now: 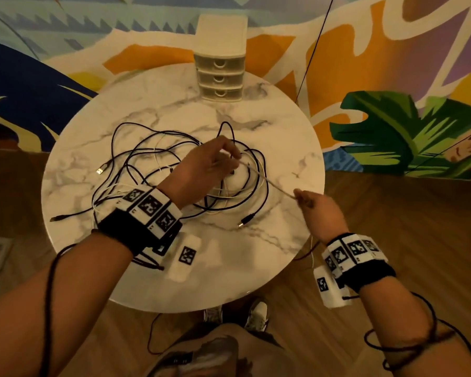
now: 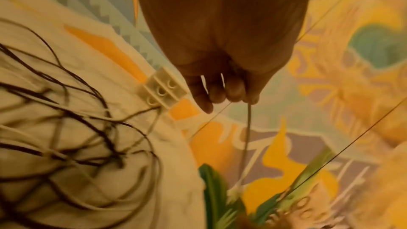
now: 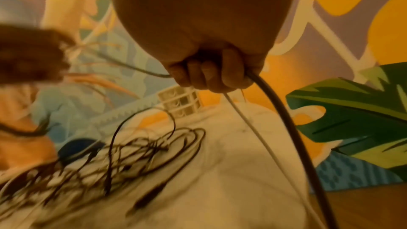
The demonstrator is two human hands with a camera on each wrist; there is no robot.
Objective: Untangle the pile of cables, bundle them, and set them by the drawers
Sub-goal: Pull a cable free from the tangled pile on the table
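Observation:
A tangle of black and white cables (image 1: pixel 174 170) lies spread over the round marble table (image 1: pixel 256 254). A white cable (image 1: pixel 267 180) runs taut between my two hands above the pile. My left hand (image 1: pixel 229 156) pinches it over the middle of the tangle; the left wrist view shows the fingers (image 2: pixel 233 91) curled round the thin cable (image 2: pixel 247 128). My right hand (image 1: pixel 305 197) grips the other stretch near the table's right edge, fingers (image 3: pixel 204 74) curled round it, with a white cable (image 3: pixel 253 128) hanging below. The white drawers (image 1: pixel 220 74) stand at the table's far edge.
Loose USB plugs lie at the left (image 1: pixel 101 170), front left (image 1: pixel 56 218) and front middle (image 1: pixel 246 221) of the pile. A thin black cord (image 1: pixel 313 50) hangs down behind the table on the right. A painted mural wall (image 1: pixel 392 77) rises behind; wooden floor (image 1: pixel 392 213) surrounds the table.

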